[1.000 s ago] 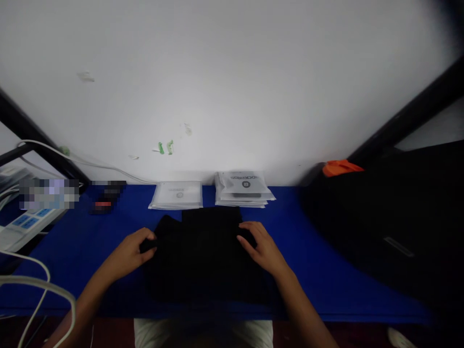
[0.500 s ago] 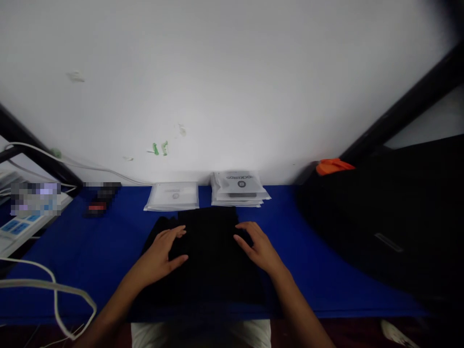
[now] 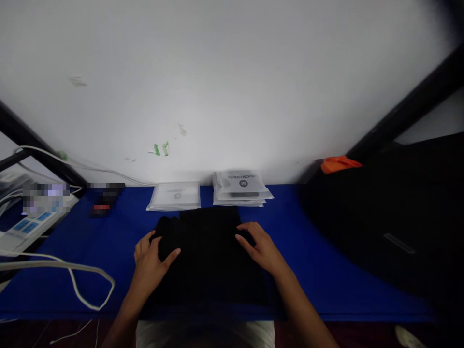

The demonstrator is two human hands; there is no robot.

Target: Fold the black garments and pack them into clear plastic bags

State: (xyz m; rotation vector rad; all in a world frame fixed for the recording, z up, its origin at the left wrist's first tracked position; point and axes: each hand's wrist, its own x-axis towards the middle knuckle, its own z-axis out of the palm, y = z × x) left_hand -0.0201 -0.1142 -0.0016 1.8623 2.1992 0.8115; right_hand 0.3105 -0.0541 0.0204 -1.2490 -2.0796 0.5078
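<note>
A black cloth garment (image 3: 210, 261) lies folded on the blue table in front of me, its left edge bunched up. It is so dark that its folds hardly show. My left hand (image 3: 151, 263) rests on the bunched left edge, thumb spread well apart from the bent fingers. On the right edge lies my right hand (image 3: 261, 246), fingers stretched inward and thumb apart, touching the fabric. Beyond the garment are a thin stack of white zip bags (image 3: 174, 197) and a thicker stack of printed zip bags (image 3: 241, 188).
A big black bag or cloth bulk (image 3: 380, 227) with an orange piece (image 3: 340, 164) fills the right side. White cables (image 3: 90, 273) and a power strip (image 3: 29, 227) lie at the left, near a blurred dark item (image 3: 105, 200). A white wall (image 3: 232, 96) stands behind.
My left hand has moved left and outward, from over the garment to its bunched left edge. My right hand stays in place. The view has shifted slightly.
</note>
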